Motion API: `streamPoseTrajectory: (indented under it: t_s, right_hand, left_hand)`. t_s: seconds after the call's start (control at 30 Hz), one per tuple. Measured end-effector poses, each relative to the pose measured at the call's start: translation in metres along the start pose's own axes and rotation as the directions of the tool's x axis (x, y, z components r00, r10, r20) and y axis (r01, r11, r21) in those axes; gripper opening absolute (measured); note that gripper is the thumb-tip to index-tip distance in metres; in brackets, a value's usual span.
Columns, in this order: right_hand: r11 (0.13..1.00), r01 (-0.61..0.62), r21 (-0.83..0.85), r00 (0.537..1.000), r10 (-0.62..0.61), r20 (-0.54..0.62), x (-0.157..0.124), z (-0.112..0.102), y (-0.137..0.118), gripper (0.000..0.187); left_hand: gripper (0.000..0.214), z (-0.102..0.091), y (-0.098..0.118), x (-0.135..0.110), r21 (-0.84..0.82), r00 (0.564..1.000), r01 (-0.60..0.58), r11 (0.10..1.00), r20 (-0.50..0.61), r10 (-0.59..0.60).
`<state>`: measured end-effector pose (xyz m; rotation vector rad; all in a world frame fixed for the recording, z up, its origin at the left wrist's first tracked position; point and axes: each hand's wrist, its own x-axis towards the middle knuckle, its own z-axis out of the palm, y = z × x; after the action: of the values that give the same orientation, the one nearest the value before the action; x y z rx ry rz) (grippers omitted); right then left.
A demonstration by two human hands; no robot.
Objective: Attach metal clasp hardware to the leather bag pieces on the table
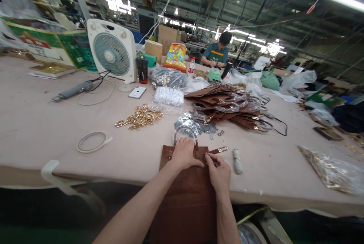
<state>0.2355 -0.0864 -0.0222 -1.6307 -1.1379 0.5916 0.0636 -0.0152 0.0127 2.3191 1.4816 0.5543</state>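
From my end I watch the left hand spread over the top of the brown bag, thumb stretched toward the right hand, its fingers inside the handle; I read it as a weight pinning the leather, though I cannot tell whether the fingertips curl around anything; the right hand has thumb and fingers pinched at the root of the strap, whose gold buckle points away past the knuckles, probably so that root stays within fingertip reach; the bag lies under both hands, its top on the table and its lower part toward the body, which I take as bringing the working edge forward.

Just beyond the fingers lie loose metal plates, with gold clasps to their left, likely within easy reach; right beside the right hand stands a pale wrapped roll; farther ahead and right, similar bags lie stacked; well left of the hands sits a tape roll, with a fan farther beyond.
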Motion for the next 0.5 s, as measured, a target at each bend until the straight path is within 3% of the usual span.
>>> streamPoseTrajectory:
  t_s: [0.23,0.5]
  right_hand:
    - [0.979,0.158,-0.13,0.986,-0.163,-0.025,-0.0023,0.0026,0.0001,0.041]
    - [0.941,0.232,-0.248,0.969,-0.247,-0.03,-0.0054,0.007,-0.0027,0.042]
  left_hand:
    - [0.077,0.005,0.0013,-0.0037,-0.016,0.998,0.007,1.0,-0.065,-0.008]
    - [0.068,0.0108,0.0,-0.0056,-0.044,0.993,-0.031,0.999,-0.111,0.026]
